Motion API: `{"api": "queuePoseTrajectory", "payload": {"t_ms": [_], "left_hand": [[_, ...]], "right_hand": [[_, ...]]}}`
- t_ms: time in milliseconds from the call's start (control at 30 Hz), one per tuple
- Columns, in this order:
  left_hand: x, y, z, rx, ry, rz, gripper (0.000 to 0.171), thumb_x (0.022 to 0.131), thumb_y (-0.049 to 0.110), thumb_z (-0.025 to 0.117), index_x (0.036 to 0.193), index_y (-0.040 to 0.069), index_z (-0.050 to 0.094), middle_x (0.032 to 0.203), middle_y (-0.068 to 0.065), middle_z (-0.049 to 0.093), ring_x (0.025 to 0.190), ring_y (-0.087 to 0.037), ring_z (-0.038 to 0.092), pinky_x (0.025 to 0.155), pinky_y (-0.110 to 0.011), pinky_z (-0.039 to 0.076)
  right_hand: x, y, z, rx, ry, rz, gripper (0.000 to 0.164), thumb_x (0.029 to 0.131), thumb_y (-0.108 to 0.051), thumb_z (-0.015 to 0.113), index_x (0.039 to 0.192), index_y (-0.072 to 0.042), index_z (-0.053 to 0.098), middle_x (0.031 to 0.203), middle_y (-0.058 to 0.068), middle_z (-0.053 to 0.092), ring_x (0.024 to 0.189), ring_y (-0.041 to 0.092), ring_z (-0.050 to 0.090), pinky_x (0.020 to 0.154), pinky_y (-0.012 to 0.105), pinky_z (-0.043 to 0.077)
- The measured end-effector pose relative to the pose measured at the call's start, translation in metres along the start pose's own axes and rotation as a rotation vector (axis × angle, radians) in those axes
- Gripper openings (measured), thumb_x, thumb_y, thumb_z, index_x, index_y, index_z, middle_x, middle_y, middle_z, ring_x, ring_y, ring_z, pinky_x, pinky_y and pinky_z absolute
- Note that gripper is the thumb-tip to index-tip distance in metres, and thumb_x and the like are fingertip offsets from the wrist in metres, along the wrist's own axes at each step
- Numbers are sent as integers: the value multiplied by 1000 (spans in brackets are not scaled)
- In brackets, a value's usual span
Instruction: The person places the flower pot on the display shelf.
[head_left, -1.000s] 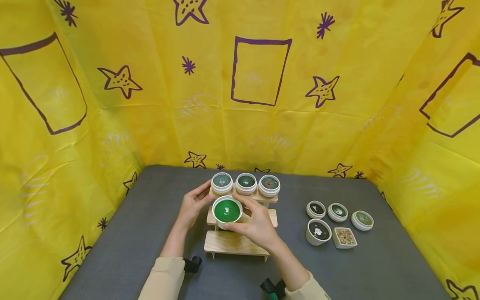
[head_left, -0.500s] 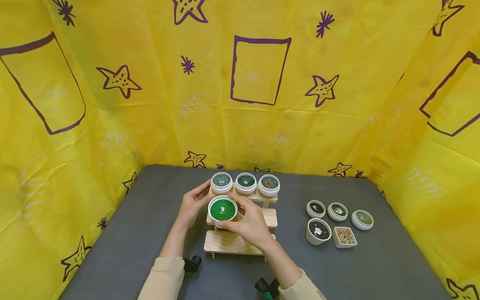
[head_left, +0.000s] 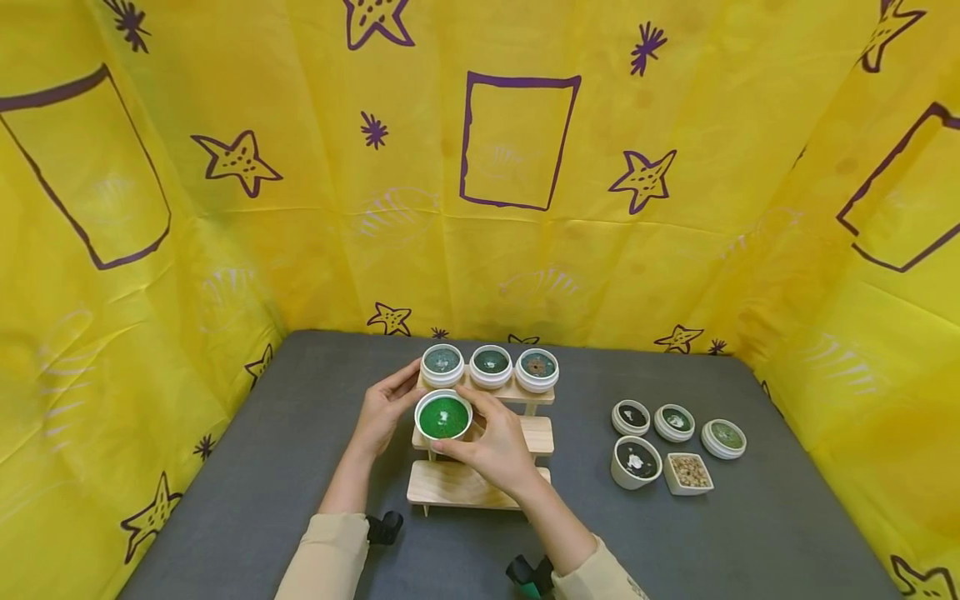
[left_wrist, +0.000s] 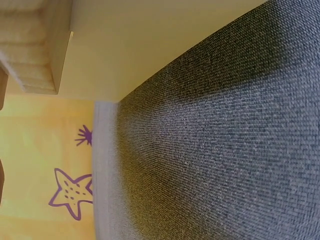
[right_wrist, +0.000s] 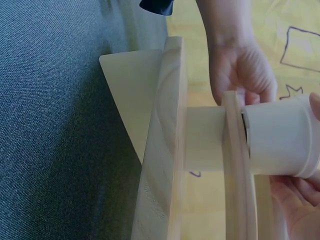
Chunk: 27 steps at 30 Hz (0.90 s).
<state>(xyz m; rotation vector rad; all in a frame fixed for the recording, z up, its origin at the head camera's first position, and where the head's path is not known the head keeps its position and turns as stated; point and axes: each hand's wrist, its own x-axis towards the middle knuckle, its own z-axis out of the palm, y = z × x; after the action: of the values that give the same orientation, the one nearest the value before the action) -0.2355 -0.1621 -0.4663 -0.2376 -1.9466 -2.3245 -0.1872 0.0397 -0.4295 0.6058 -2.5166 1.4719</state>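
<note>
A white cup with a bright green filling (head_left: 443,417) is at the left end of the middle shelf of a three-tier wooden stand (head_left: 465,486). My right hand (head_left: 495,442) holds it between thumb and fingers. In the right wrist view, the base of the cup (right_wrist: 277,137) meets the shelf (right_wrist: 235,165), with a thin dark gap at one edge. At the stand's left side, my left hand (head_left: 382,412) grips the end of the top shelf, its fingertips partly hidden. Along that shelf stand three white jars with dark green fillings (head_left: 491,367).
On the grey table (head_left: 300,450) at the right are several small containers: a black-filled cup (head_left: 636,462), a square dish of beige bits (head_left: 687,473) and low round jars (head_left: 674,422). Yellow patterned cloth (head_left: 517,267) encloses the table's back and sides.
My right hand has moved the green-filled cup slightly left, toward the left end of the middle shelf. The left hand has stayed at the top shelf's end.
</note>
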Motion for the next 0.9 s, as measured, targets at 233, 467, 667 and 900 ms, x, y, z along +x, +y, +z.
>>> {"api": "queuePoseTrajectory", "payload": {"t_ms": [233, 467, 667, 900], "left_hand": [[0, 0, 0, -12, 6, 3, 55, 89, -10, 61, 141, -13, 44, 113, 27, 67, 110, 9, 62, 96, -10, 50], [0, 0, 0, -1, 2, 5, 55, 89, -9, 61, 141, -13, 44, 112, 28, 67, 109, 9, 62, 95, -10, 50], [1, -1, 0, 10, -3, 4, 55, 89, -8, 61, 141, -13, 44, 112, 28, 67, 110, 10, 62, 96, -10, 50], [1, -2, -2, 12, -9, 12, 54, 90, -7, 61, 141, -12, 44, 113, 27, 67, 111, 9, 62, 97, -11, 50]], "right_hand": [[0, 1, 2, -14, 16, -11, 77, 67, -31, 91, 135, -12, 60, 133, 4, 65, 122, 18, 62, 101, 41, 53], [0, 1, 4, -23, 24, -22, 78, 67, -32, 91, 136, -11, 59, 133, 5, 65, 121, 18, 63, 99, 41, 55], [-1, 2, 4, -48, 32, -35, 78, 68, -34, 91, 135, -12, 60, 133, 4, 65, 121, 18, 63, 98, 39, 56], [-1, 2, 4, -44, 36, -69, 78, 69, -32, 90, 136, -9, 59, 132, 7, 65, 119, 19, 64, 93, 38, 59]]}}
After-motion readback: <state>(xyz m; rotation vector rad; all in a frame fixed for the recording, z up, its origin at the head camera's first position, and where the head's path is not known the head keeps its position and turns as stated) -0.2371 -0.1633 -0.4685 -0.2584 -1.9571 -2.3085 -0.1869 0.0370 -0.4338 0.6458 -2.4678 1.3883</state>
